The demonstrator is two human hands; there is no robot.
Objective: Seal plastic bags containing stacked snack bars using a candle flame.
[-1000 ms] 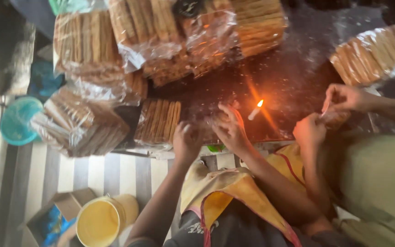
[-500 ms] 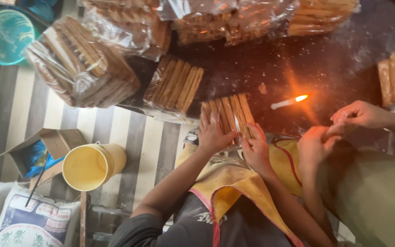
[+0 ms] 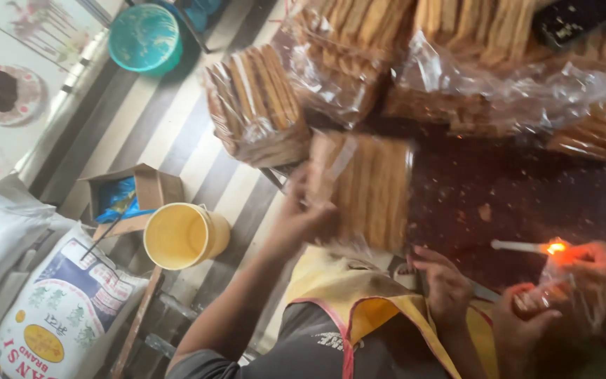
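Left hand [image 3: 303,214], blurred, apparently closed on a bagged stack of biscuit sticks [image 3: 369,189] lying on the dark counter [image 3: 499,189]; right hand [image 3: 447,284] rests open, empty, beside a lit candle [image 3: 527,247]

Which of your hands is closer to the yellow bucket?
Left. The left hand grips a clear packet of biscuit sticks just right of the yellow bucket. The right hand rests farther right on the dark table.

Dark crumb-strewn table [image 3: 513,189] — bagged biscuit-stick packs [image 3: 257,105] piled along it, lit candle [image 3: 527,247] near its edge.
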